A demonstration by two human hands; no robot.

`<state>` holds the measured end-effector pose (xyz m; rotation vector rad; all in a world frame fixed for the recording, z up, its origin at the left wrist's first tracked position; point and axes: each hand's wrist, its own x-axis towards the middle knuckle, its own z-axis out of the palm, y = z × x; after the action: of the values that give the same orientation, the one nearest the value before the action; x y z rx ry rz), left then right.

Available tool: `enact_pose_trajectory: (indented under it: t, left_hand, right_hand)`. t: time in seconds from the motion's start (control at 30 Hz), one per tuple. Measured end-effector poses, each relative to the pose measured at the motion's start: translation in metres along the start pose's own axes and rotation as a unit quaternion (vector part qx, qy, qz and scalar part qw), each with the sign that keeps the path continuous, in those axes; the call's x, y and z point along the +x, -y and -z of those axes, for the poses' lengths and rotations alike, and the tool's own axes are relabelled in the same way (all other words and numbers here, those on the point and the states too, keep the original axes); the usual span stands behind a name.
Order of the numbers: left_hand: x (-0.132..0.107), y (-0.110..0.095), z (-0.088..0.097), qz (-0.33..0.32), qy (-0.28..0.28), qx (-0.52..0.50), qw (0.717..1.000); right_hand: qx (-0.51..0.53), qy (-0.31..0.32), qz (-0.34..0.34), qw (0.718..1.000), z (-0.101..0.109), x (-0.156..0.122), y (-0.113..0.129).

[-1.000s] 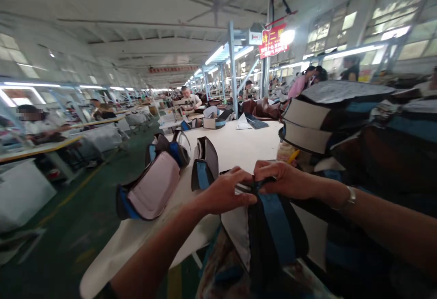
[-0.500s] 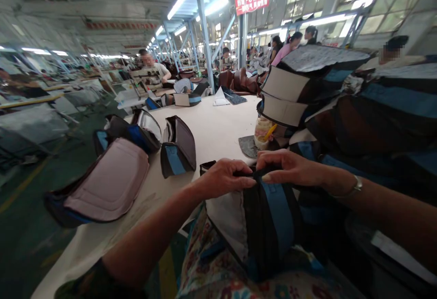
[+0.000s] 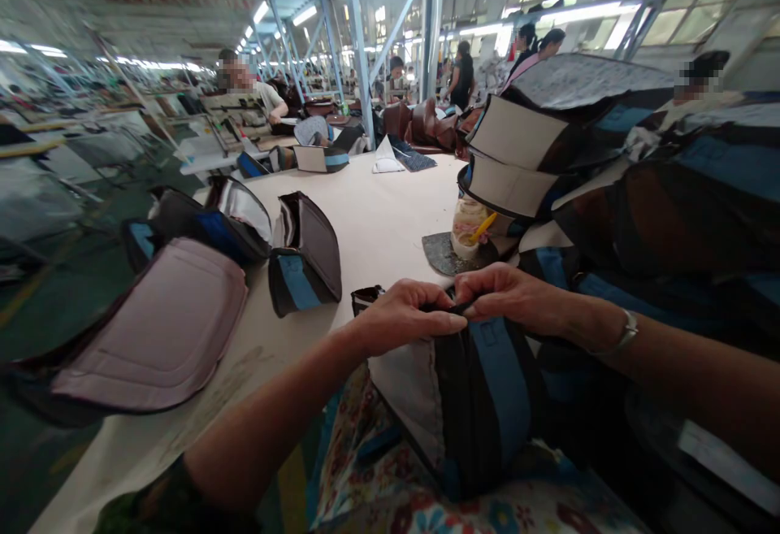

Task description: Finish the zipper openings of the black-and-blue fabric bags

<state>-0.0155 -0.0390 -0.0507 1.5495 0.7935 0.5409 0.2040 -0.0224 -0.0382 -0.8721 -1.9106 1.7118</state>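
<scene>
A black bag panel (image 3: 469, 404) with a blue stripe and a grey lining hangs over my lap. My left hand (image 3: 402, 319) pinches its top edge from the left, fingers closed on the fabric. Touching it fingertip to fingertip, my right hand (image 3: 509, 297) grips the same edge from the right; a watch sits on that wrist. Both hands are at the near edge of the white table (image 3: 378, 233).
A half-made black and blue bag (image 3: 305, 253) and a pink-backed bag piece (image 3: 146, 335) lie on the table's left. A small jar (image 3: 468, 233) stands on a dark pad. A tall heap of bag parts (image 3: 639, 176) fills the right. Other people work at far benches.
The view has tipped down and shifted slightly, so the table and bags sit lower-left in the picture. My hands keep the same pinch on the panel's top edge, thumbs a little closer together.
</scene>
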Motion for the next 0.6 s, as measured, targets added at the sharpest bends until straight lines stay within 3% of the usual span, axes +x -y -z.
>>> enact_pose_trajectory:
  t: [0.27,0.43,0.6]
  left_hand:
    - [0.005,-0.001,0.0,0.006,-0.016,0.0,1.0]
    - [0.007,-0.005,-0.002,-0.016,-0.044,0.104,0.993]
    - [0.007,-0.007,-0.006,-0.068,-0.079,0.17,0.98]
  right_hand:
    - [0.092,0.0,-0.038,0.995,-0.001,0.001,-0.017]
    - [-0.083,-0.019,0.036,0.996,0.0,-0.001,-0.002]
    - [-0.306,-0.079,0.135,0.939,-0.001,-0.003,0.003]
